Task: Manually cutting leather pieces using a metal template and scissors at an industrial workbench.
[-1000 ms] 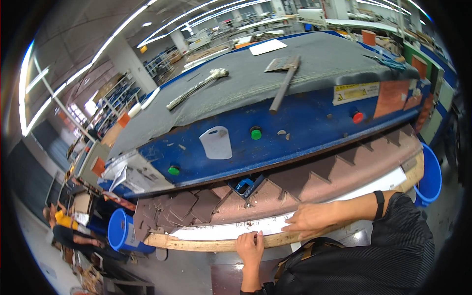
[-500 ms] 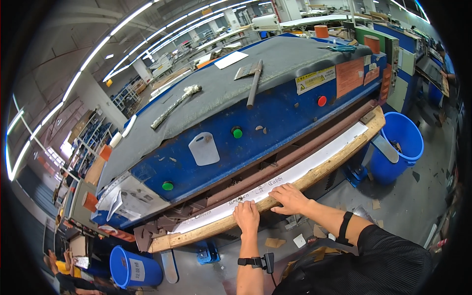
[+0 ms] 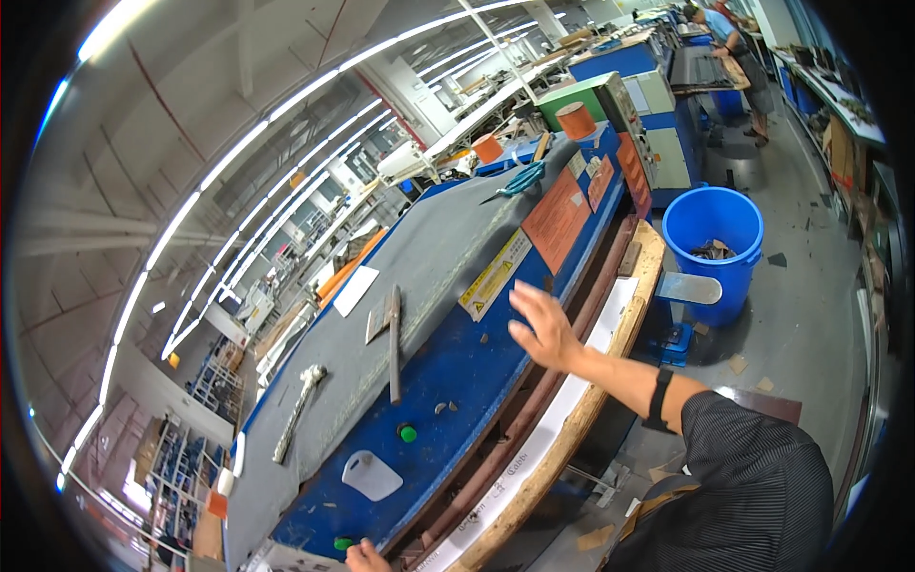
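Blue machine panel (image 3: 457,381) lies under the right hand (image 3: 543,327), whose grip is released, fingers spread, raised above the panel near a yellow label (image 3: 496,275) at 10 o'clock. At the lower edge, the left hand (image 3: 365,558) touches the panel beside a green button (image 3: 341,543); its grip I cannot tell.

A factory floor is stretching out around us: a long blue press machine (image 3: 457,381) is filling the foreground, fluorescent tube rows (image 3: 286,105) are running overhead toward 12 o'clock, and another worker (image 3: 734,48) is standing at machines near 1 o'clock.
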`<move>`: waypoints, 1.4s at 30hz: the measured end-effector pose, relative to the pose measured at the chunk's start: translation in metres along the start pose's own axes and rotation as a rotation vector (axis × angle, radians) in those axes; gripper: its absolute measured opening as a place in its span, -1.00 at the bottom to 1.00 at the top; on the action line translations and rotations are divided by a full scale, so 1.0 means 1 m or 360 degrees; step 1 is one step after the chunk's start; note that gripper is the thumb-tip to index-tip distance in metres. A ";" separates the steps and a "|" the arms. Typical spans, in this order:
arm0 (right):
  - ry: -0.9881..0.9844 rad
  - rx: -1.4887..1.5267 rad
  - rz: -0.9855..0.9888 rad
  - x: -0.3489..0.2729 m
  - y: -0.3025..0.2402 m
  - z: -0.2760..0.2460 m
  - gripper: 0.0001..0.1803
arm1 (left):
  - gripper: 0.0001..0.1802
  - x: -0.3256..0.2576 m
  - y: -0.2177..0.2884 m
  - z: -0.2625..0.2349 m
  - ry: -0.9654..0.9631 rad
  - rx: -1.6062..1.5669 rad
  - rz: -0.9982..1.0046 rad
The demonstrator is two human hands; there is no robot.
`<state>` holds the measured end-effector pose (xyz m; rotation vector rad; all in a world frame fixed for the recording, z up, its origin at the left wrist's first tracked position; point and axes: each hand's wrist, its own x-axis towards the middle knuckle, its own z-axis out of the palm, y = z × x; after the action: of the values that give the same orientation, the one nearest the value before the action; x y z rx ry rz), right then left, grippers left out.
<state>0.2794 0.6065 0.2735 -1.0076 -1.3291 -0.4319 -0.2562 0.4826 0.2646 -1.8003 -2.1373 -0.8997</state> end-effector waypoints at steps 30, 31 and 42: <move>-0.0988 -0.0194 0.0164 -0.152 -0.031 -0.018 -0.55 | -0.81 -0.116 0.204 0.145 -0.0176 -0.0256 0.0419; -0.1006 -0.0160 0.0170 -0.153 -0.032 -0.023 -0.55 | -0.81 -0.117 0.204 0.144 -0.0177 -0.0298 0.0440; -0.1030 0.0153 -0.0028 -0.162 -0.018 -0.072 -0.84 | -0.76 -0.161 0.228 0.157 -0.0212 -0.0282 0.0380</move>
<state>0.2689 0.4953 0.1350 -1.1000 -1.9140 -0.0427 0.0328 0.4550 0.1285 -2.2036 -1.9106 -0.9587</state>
